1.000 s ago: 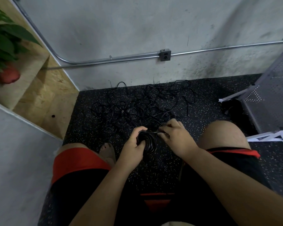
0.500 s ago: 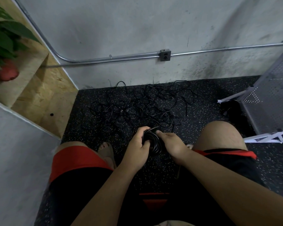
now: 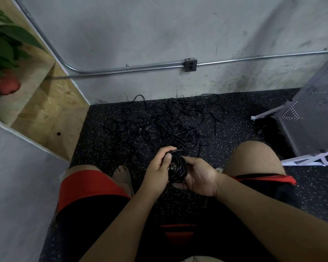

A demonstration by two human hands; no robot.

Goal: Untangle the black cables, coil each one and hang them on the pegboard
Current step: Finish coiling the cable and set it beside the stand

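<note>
Hands grip one black coiled cable [image 3: 178, 168] between the knees: left hand [image 3: 158, 170] curled round its near side, right hand [image 3: 199, 176] cupping beneath; tangled cables [image 3: 159, 125] lie beyond on the floor.

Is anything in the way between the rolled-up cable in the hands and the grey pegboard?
Only the person's own right knee sits between the coiled cable and the pegboard on the right. Nothing else visible blocks it.
</note>
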